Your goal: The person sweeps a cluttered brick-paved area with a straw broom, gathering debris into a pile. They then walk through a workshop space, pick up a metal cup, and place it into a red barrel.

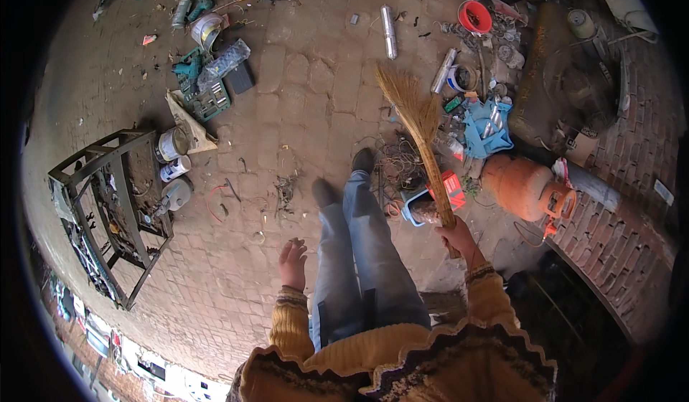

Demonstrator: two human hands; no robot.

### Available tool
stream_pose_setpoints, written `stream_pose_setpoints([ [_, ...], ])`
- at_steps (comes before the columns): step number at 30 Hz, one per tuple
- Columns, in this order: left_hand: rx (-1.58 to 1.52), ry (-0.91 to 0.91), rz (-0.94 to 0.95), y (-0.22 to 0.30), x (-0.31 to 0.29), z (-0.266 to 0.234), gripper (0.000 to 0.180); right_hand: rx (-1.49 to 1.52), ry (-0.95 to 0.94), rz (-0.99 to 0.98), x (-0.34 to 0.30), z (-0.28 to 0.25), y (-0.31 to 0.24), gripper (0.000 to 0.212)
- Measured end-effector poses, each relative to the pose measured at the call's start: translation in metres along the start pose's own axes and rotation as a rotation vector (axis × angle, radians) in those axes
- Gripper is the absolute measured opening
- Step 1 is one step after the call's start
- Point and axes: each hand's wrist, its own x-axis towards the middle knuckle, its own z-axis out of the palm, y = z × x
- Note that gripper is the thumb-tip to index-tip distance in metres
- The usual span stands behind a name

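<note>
At the left of the frame, we see an angular dark metal frame [126,197] on worn brick paving, a round white tin [172,145] beside it. Lower centre, the left hand [292,264] hangs with fingers loosely parted; we cannot tell whether anything sits at its fingertips. Right of centre, a straw broom [418,126] slants upward, its bristles fanned, dry and splayed. We judge it light, stiff along the bound stalk, springy at the tip, and best gripped low, where the right hand [459,237] wraps its narrow end. Beyond it, we find a crumpled blue sheet [477,140] and, right, a rounded, scuffed orange gas cylinder [517,187].
</note>
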Motion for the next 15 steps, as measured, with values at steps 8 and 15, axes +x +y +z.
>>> stream_pose_setpoints([
  [8, 0.094, 0.011, 0.044, 0.019, 0.004, -0.053, 0.035, 0.0, -0.306, 0.071, -0.008, 0.072, 0.03, 0.031],
  [15, 0.187, 0.013, 0.077, 0.026, 0.0, -0.054, 0.034, 0.185, -0.261, 0.127, -0.125, 0.053, 0.025, 0.036],
])
